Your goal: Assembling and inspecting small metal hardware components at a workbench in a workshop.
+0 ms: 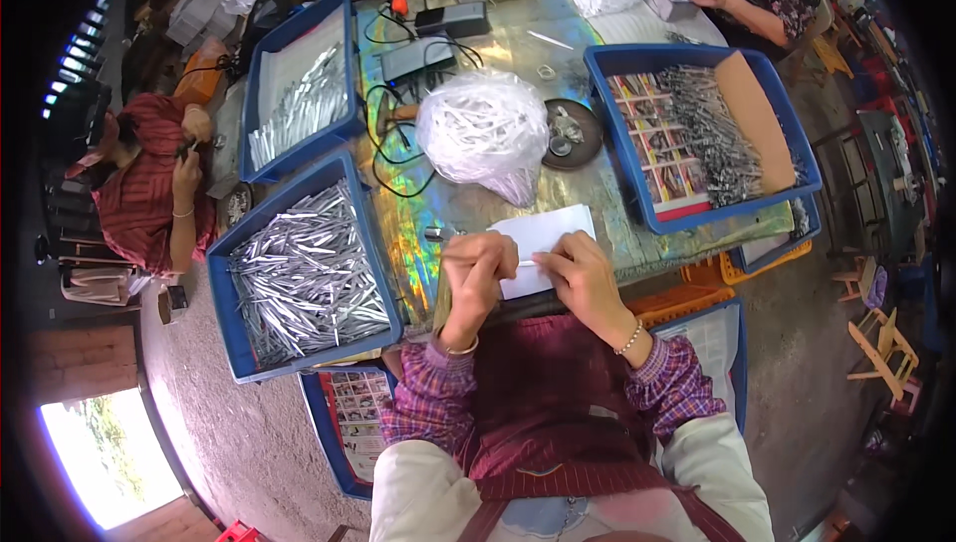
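Observation:
Both my hands work at the near edge of the table, over a white pad or block [543, 228]. My left hand [476, 273] is closed in a fist. A short dark and silver tool end [438, 234] shows beside it, and I cannot make out its kind. My right hand [581, 278] pinches a thin, pale strip-like piece [528, 263] that points toward my left fingers. Beyond the pad lies a clear plastic bag [485, 129] full of white slender pieces. A round dark dish [573, 134] with small shiny items touches its right side.
At left, a blue crate [393, 318] holds many slim silver pieces; another blue crate [349, 104] stands behind it. A third blue crate [652, 214] at right holds dark metal pieces and cardboard. Cables and black boxes [451, 19] lie farther back. Co-workers sit at left and far right.

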`<state>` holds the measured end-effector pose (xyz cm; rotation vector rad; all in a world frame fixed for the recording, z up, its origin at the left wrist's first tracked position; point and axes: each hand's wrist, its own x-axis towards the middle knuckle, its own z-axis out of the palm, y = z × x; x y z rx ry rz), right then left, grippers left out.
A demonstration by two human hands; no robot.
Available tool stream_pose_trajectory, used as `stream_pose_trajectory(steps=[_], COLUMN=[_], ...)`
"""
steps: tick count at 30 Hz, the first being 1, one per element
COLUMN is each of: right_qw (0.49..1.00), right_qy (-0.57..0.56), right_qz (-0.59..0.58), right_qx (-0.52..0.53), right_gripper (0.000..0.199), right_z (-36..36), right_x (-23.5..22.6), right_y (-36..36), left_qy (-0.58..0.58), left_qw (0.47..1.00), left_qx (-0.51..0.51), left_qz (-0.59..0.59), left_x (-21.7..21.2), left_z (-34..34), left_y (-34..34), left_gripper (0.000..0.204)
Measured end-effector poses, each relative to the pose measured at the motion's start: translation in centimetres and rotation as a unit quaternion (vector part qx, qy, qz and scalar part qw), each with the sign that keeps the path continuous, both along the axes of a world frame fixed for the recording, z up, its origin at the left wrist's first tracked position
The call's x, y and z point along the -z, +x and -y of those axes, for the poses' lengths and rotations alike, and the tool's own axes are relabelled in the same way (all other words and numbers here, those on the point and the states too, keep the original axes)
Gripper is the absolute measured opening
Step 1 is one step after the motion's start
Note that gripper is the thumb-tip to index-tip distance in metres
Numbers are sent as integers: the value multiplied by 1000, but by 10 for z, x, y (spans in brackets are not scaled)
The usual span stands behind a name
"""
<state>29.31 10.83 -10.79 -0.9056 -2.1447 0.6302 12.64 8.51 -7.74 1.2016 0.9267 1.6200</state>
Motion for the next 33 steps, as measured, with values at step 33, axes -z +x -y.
stream_pose_trajectory(steps=[33], right_qw=[996], right_qy=[20], right_qz=[-54], right_qx=[64], right_gripper=[16], right_z=[-17], right_x=[12], right_y=[36], left_qy=[-27], left_qw=[996], left_qx=[54], left_qz=[-58], left_x=[-4], left_z=[-24], left_y=[59], left_gripper=[27])
